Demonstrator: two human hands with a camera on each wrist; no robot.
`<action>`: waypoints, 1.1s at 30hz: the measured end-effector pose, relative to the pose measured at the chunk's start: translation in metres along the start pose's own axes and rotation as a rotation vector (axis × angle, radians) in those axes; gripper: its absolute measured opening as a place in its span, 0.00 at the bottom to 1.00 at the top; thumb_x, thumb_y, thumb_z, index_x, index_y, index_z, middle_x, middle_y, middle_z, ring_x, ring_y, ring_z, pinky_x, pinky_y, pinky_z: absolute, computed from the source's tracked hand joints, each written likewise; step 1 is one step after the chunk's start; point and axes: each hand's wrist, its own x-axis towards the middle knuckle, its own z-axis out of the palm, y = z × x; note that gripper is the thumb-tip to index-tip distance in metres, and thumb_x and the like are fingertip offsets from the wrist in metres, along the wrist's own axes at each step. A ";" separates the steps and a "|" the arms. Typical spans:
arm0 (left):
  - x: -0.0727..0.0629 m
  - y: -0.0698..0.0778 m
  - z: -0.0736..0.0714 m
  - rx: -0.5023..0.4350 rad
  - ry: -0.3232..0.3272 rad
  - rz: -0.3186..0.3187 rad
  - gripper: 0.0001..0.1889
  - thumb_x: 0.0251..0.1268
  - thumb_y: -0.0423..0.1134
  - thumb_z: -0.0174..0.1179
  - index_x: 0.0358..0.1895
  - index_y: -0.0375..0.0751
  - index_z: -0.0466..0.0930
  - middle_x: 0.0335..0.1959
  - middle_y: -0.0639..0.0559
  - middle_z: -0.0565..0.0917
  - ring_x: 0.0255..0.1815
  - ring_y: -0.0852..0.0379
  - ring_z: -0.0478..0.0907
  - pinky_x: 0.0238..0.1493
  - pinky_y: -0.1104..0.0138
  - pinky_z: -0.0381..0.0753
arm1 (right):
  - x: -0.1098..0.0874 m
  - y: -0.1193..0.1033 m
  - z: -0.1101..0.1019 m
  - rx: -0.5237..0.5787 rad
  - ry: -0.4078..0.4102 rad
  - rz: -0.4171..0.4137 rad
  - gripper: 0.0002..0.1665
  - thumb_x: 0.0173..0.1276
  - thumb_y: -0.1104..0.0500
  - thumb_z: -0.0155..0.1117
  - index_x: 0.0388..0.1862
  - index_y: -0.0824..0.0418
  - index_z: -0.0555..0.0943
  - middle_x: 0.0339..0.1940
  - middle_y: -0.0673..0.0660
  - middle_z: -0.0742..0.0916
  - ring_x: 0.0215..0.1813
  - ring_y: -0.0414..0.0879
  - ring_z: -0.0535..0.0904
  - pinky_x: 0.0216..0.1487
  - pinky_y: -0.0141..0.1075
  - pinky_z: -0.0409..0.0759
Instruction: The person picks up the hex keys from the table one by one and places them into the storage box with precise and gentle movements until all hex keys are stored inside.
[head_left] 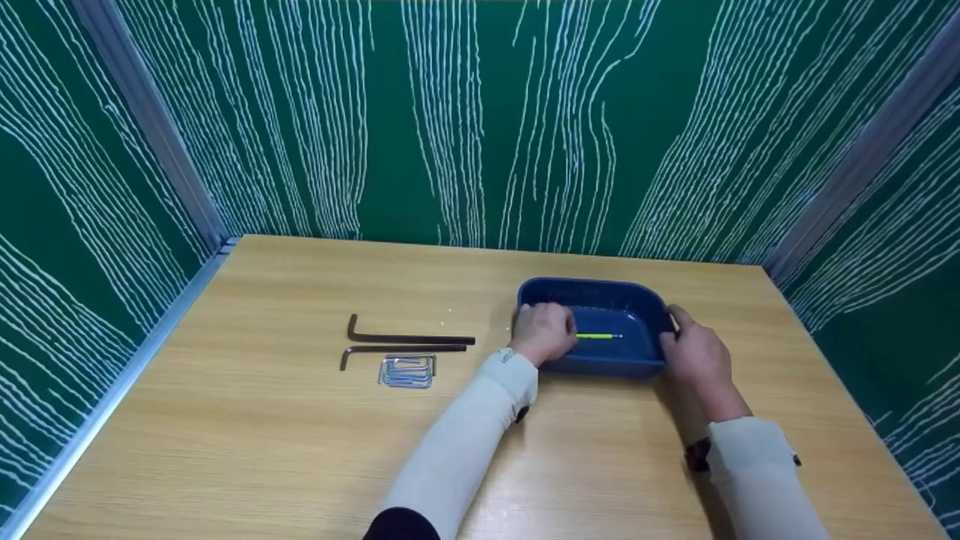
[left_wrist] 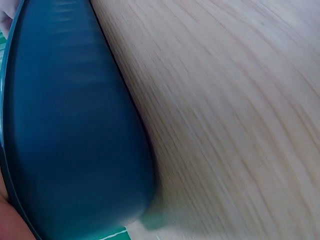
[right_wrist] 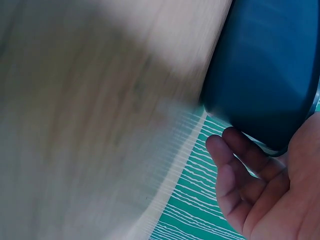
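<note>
1. Tray (head_left: pixel 600 367): blue, sat upright right of centre on the table. Green-yellow stick (head_left: pixel 596 336) lay in it lengthwise, left end hidden by a hand.
2. Right hand (head_left: pixel 699 356): held the tray's right end, thumb at the rim, other fingers loosely bent along the outer wall, only part closed.
3. Left hand (head_left: pixel 544 332): over the tray's left end, fingers bent, tips hidden. Couldn't tell if it had hold of the stick or the tray wall.
4. Writing: small mark on the left cuff (head_left: pixel 511 373), too small to read.
5. Edges: tray stood near the table's far edge, well apart from the metal parts on the left.
6. Those: two dark hex keys (head_left: pixel 412 340), side by side, short legs at left; silver bent rods (head_left: pixel 407 371) bunched just on the near side. White specks (head_left: pixel 442 322) between keys and tray.
7. Table (head_left: pixel 225 420): light wood grain. Green panels (head_left: pixel 390 135) with wavy white lines on three sides, grey posts (head_left: pixel 150 112) at the corners.
</note>
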 end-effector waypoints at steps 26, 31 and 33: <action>0.005 0.009 0.002 0.186 -0.061 -0.100 0.11 0.63 0.48 0.58 0.23 0.56 0.82 0.31 0.63 0.85 0.37 0.62 0.79 0.56 0.63 0.71 | -0.001 -0.001 -0.001 0.030 0.010 0.004 0.32 0.73 0.56 0.43 0.74 0.63 0.58 0.38 0.65 0.81 0.34 0.54 0.75 0.30 0.38 0.67; 0.008 0.011 0.005 0.204 -0.099 -0.126 0.09 0.64 0.47 0.57 0.26 0.56 0.82 0.33 0.62 0.84 0.37 0.61 0.78 0.56 0.64 0.70 | -0.001 0.001 -0.001 0.036 -0.009 0.009 0.32 0.75 0.55 0.42 0.75 0.63 0.56 0.43 0.68 0.81 0.37 0.55 0.76 0.32 0.39 0.69; 0.009 0.012 0.005 0.216 -0.112 -0.136 0.07 0.65 0.46 0.57 0.30 0.55 0.82 0.36 0.62 0.84 0.38 0.61 0.77 0.57 0.64 0.70 | 0.000 0.001 -0.001 0.039 -0.018 0.013 0.33 0.75 0.55 0.42 0.76 0.62 0.55 0.44 0.68 0.81 0.38 0.55 0.77 0.33 0.39 0.70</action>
